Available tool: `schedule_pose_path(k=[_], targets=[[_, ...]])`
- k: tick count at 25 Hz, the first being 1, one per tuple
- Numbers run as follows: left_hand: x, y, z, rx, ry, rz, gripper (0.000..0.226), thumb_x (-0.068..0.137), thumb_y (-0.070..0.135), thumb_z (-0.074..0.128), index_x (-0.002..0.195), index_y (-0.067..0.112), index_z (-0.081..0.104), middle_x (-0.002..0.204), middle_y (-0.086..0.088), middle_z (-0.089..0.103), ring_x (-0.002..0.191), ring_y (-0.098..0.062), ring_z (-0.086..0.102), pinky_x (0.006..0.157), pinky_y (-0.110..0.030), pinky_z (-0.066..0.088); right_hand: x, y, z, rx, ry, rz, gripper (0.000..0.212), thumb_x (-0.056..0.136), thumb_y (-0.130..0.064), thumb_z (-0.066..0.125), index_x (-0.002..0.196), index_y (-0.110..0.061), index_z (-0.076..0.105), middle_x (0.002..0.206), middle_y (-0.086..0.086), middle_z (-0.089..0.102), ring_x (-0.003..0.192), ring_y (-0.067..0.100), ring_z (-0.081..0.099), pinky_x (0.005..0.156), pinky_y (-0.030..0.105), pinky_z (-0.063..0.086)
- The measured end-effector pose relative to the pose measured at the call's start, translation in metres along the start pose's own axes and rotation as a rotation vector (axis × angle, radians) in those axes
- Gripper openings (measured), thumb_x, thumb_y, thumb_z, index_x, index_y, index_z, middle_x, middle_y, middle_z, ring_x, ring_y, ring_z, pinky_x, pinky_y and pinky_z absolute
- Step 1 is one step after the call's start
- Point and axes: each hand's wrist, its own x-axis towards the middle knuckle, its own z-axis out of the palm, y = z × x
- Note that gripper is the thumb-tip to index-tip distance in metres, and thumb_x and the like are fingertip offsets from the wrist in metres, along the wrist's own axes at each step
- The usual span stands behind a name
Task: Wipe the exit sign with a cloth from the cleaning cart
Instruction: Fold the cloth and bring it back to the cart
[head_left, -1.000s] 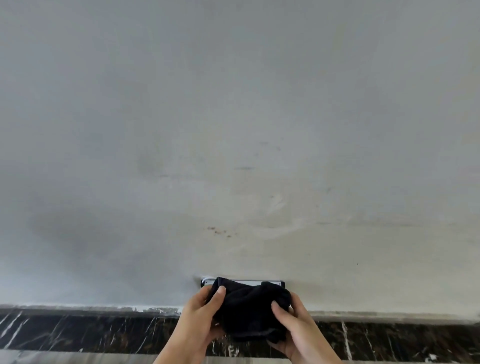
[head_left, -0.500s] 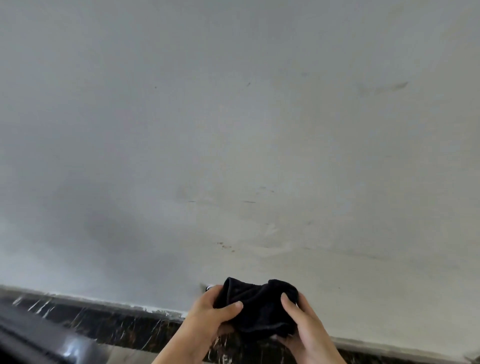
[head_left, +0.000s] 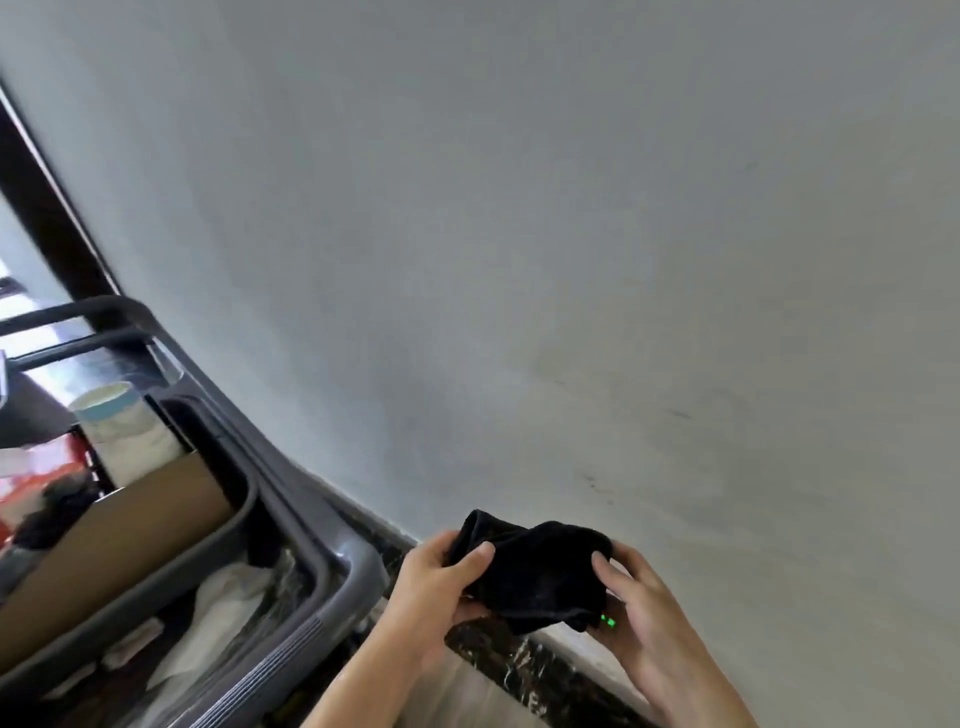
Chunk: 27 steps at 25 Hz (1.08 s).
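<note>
Both hands, left hand (head_left: 434, 592) and right hand (head_left: 644, 623), grip the black cloth (head_left: 535, 569) between them; grey cart (head_left: 311, 582) edge sits just left, bare wall (head_left: 571, 260) ahead.

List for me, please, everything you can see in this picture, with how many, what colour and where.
cloth: one, black, bunched between both hands at lower centre
green light: one small glow, just below the cloth; likely the exit sign, mostly hidden
wall: one, pale grey, scuffed, fills most of the view
skirting: one strip, dark marbled stone, along the foot of the wall
cart: one, grey plastic, at left beside the wall
cardboard box: one, brown, in the cart's upper tray
container: one, white with a blue band, behind the box
red items: blurred, far left; count unclear
left hand: one, gripping the cloth's left side
right hand: one, gripping its right side
</note>
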Motion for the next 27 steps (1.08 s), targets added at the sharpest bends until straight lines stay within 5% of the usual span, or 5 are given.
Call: schedule_pose_path(k=[9, 14, 25, 27], targets=[[-0.014, 0.031, -0.156, -0.121, 0.421, 0.069, 0.014, 0.097, 0.008, 0.064, 0.109, 0.003, 0.069, 0.099, -0.013, 0.077, 0.092, -0.029, 0.074, 0.080, -0.047, 0.061, 0.075, 0.027, 0.189, -0.323, -0.300, 0.076, 0.016, 0.094, -0.017, 0.059, 0.109, -0.015, 0.064, 0.105, 0.012, 0.070, 0.093, 0.030, 0.065, 0.066, 0.038, 0.055], [0.006, 0.041, -0.217, -0.226, 0.515, 0.027, 0.015, 0.099, 0.008, 0.059, 0.111, 0.004, 0.068, 0.099, -0.011, 0.077, 0.089, -0.025, 0.074, 0.061, -0.031, 0.060, 0.113, 0.049, 0.265, -0.455, -0.374, 0.128, 0.017, 0.093, -0.011, 0.060, 0.110, -0.011, 0.062, 0.097, 0.011, 0.070, 0.082, 0.025, 0.067, 0.062, 0.032, 0.053], [0.074, 0.005, -0.254, -0.295, 0.628, -0.209, 0.006, 0.096, 0.006, 0.065, 0.097, 0.004, 0.070, 0.083, -0.008, 0.078, 0.070, -0.020, 0.076, 0.058, -0.031, 0.058, 0.204, 0.107, 0.293, -0.674, -0.162, 0.109, 0.015, 0.092, -0.005, 0.056, 0.100, -0.012, 0.066, 0.085, 0.005, 0.069, 0.066, 0.016, 0.064, 0.047, 0.019, 0.047], [0.075, -0.001, -0.257, -0.302, 0.614, -0.255, 0.006, 0.096, 0.007, 0.065, 0.095, 0.004, 0.071, 0.084, -0.008, 0.078, 0.071, -0.019, 0.075, 0.055, -0.029, 0.057, 0.208, 0.116, 0.292, -0.634, -0.164, 0.167, 0.014, 0.094, -0.007, 0.055, 0.095, -0.013, 0.068, 0.082, 0.008, 0.071, 0.069, 0.021, 0.066, 0.057, 0.027, 0.051]])
